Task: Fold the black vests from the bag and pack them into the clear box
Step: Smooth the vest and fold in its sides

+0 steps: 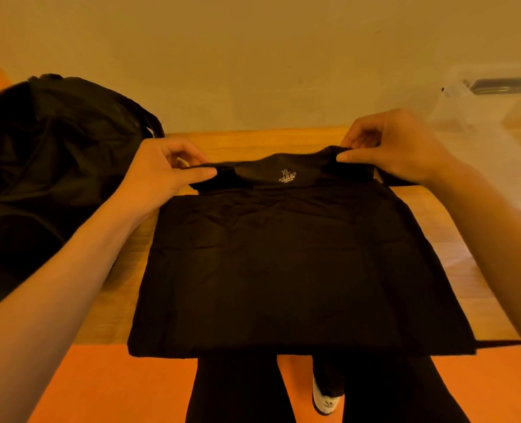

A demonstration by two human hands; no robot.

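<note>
head view: our left hand (161,175) and right hand (396,148) are apart, each pinching a shoulder strap of the black vest (283,264). it lies flat on the wooden table (253,141), hem hanging over the near edge. if we lift one strap ahead of the other, the fold may skew, and the overhang could drag it off. black bag (54,166) at left, clear box (481,123) at right.

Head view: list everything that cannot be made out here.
Bag: head view, cut by the left edge; its dark folds hide any vests inside.
Clear box: head view, blurred, cut by the right edge; contents unreadable.
Label on the vest: head view, below XL, print too small.
</note>
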